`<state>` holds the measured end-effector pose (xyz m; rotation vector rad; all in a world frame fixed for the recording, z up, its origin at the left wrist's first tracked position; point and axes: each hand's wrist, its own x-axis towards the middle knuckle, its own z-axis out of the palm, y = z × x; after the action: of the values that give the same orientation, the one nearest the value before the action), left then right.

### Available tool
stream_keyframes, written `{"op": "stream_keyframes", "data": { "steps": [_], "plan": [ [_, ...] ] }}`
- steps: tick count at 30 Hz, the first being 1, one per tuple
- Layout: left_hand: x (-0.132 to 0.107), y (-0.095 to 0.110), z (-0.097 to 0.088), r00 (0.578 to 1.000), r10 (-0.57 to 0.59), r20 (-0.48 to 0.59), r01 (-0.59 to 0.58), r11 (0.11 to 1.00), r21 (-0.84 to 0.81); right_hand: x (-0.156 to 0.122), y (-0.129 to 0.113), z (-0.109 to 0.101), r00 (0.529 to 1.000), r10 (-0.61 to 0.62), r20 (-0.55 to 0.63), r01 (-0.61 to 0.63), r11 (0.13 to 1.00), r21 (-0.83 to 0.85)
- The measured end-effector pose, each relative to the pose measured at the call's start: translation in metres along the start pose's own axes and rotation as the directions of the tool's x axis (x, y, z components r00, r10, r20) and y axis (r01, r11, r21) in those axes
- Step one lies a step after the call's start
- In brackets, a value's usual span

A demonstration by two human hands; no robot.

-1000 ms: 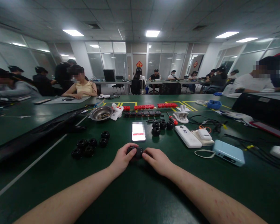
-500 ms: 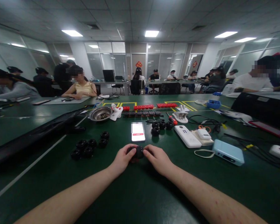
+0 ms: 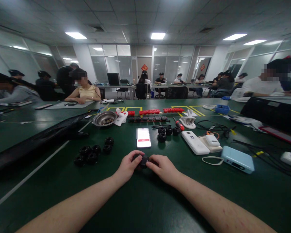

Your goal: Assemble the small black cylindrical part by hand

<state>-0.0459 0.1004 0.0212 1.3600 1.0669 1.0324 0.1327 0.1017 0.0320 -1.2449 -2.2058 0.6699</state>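
Between my two hands, low over the green table [image 3: 145, 200], is a black, rounded, wheel-like part [image 3: 144, 161]. My left hand [image 3: 129, 165] is closed around its left side, thumb on the near face. From the right, my right hand [image 3: 163, 166] pinches its edge with thumb and curled fingers. The part's underside is hidden by the fingers. Several similar black wheel-like parts lie to the left [image 3: 91, 157], and another cluster of these black parts [image 3: 162, 137] sits to the right. Just beyond my hands lies a phone [image 3: 144, 142] with its screen lit.
Farther back are a metal bowl [image 3: 99, 120] with small pieces, red trays [image 3: 149, 112], a black strip of parts [image 3: 149, 119] and a red screwdriver [image 3: 179, 125]. At right lie a white power bank [image 3: 195, 142], a light-blue box [image 3: 237, 158] and cables. People sit around other tables.
My right hand's thumb and fingers have shifted slightly left, farther onto the black part, which has turned a little. The left hand keeps its hold nearly unmoved.
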Motion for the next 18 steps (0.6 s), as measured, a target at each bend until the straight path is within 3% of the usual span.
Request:
{"op": "stream_keyframes", "data": {
  "steps": [6, 18],
  "plan": [
    [0.0043, -0.0026, -0.0001, 0.999, -0.035, 0.023, 0.035, 0.999, -0.01, -0.0024, 0.0, 0.0015, 0.999, -0.002, -0.052, 0.002, 1.0, 0.0],
    [0.0033, -0.0023, -0.0008, 1.0, -0.007, 0.018, 0.007, 1.0, -0.004, -0.0005, -0.002, 0.0, 0.999, 0.031, -0.022, -0.031, 0.999, 0.007]
  ]
}}
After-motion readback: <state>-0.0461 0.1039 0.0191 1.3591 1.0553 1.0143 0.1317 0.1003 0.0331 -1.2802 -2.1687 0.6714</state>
